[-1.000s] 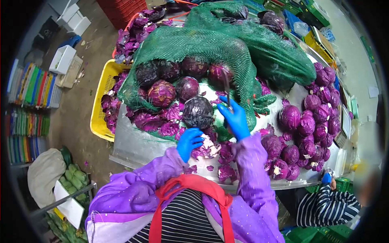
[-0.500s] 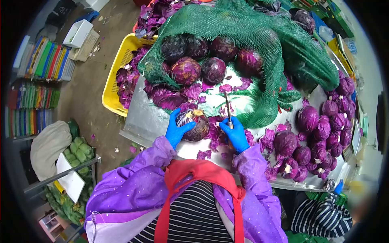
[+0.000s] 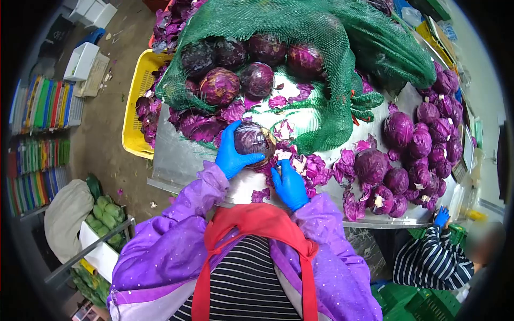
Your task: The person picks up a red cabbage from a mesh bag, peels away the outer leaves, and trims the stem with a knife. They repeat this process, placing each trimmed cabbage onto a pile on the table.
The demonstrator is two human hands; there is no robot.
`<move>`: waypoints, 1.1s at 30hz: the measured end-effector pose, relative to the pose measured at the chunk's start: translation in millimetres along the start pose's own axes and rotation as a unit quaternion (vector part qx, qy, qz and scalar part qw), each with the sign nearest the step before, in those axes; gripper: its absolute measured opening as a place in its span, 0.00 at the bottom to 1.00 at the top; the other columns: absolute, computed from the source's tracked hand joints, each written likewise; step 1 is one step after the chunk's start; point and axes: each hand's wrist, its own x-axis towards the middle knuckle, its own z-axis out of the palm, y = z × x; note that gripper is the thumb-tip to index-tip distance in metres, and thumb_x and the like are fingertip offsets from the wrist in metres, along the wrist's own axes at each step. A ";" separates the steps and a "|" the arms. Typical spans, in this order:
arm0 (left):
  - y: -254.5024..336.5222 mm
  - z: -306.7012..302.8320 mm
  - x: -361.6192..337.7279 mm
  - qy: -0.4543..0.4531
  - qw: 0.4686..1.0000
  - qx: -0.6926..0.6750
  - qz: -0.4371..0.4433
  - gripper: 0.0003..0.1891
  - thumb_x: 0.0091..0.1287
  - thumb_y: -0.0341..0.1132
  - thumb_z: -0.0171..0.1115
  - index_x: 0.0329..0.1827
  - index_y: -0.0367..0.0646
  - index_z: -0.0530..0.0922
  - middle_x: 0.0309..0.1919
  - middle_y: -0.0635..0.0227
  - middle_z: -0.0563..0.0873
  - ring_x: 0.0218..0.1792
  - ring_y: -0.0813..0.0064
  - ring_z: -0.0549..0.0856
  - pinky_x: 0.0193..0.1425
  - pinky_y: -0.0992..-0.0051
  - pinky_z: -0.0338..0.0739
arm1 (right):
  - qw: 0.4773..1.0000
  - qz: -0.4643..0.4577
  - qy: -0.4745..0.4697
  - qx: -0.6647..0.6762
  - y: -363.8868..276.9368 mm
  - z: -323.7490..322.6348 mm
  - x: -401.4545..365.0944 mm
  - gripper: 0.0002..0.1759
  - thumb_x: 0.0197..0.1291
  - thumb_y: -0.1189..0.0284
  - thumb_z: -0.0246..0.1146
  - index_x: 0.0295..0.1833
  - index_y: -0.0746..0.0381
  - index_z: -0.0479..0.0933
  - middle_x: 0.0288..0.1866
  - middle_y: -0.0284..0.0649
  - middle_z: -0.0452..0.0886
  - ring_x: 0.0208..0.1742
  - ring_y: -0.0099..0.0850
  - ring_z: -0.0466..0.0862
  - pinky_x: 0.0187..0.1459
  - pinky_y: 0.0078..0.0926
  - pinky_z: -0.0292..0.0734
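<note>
My left hand (image 3: 234, 151) grips a red cabbage (image 3: 251, 140) over the metal table, thumb across its near side and fingers along its left. The cabbage is turned so its pale stem end faces right. Close against that end is my right hand (image 3: 290, 184), its fingers closed around the knife, which is mostly hidden now. Loose purple leaves (image 3: 316, 170) and pale trimmings lie about both hands. Beyond them, several untrimmed cabbages (image 3: 219, 85) sit in the mouth of a green mesh sack (image 3: 300, 20).
Trimmed cabbages (image 3: 399, 129) are heaped on the right of the metal table (image 3: 171, 174). A yellow crate (image 3: 138, 128) of leaves stands off its left edge. At lower right, a person in a striped sleeve (image 3: 428, 259) has a blue-gloved hand near the table edge.
The cabbage has been turned, its stem end swinging from the top toward the right. My right hand has moved left against it, and the knife blade no longer shows upright. The view has shifted.
</note>
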 end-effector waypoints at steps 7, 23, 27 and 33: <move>6.6 7.1 17.6 -0.018 0.998 0.062 0.007 0.51 0.38 0.44 0.82 0.65 0.37 0.62 0.56 0.54 0.69 0.58 0.57 0.72 0.66 0.63 0.66 | 0.998 0.012 -0.023 -0.063 17.1 0.0 19.4 0.12 0.64 0.68 0.56 0.45 0.64 0.65 0.31 0.58 0.78 0.32 0.57 0.79 0.31 0.52 0.71; -1.4 -41.1 -18.6 -0.092 0.988 -0.102 -0.064 0.51 0.43 0.35 0.79 0.71 0.40 0.56 0.63 0.56 0.68 0.64 0.65 0.70 0.69 0.66 0.64 | 0.975 0.050 -0.164 0.142 43.7 4.1 51.3 0.24 0.57 0.66 0.61 0.58 0.64 0.70 0.38 0.53 0.80 0.39 0.44 0.81 0.41 0.39 0.76; 3.2 -34.9 -32.0 0.008 0.987 -0.144 -0.076 0.48 0.45 0.35 0.79 0.68 0.39 0.59 0.61 0.56 0.68 0.61 0.63 0.71 0.67 0.65 0.67 | 0.906 0.136 -0.226 0.330 -16.1 -4.7 43.0 0.38 0.64 0.60 0.60 0.76 0.52 0.52 0.28 0.36 0.75 0.16 0.20 0.71 0.17 0.20 0.68; -35.7 -18.5 -39.7 0.089 0.991 -0.090 -0.041 0.48 0.44 0.38 0.79 0.67 0.39 0.59 0.60 0.56 0.68 0.61 0.62 0.70 0.67 0.64 0.66 | 0.945 0.068 -0.103 0.303 18.8 32.7 67.4 0.32 0.67 0.63 0.57 0.73 0.58 0.58 0.53 0.46 0.78 0.41 0.25 0.79 0.45 0.23 0.75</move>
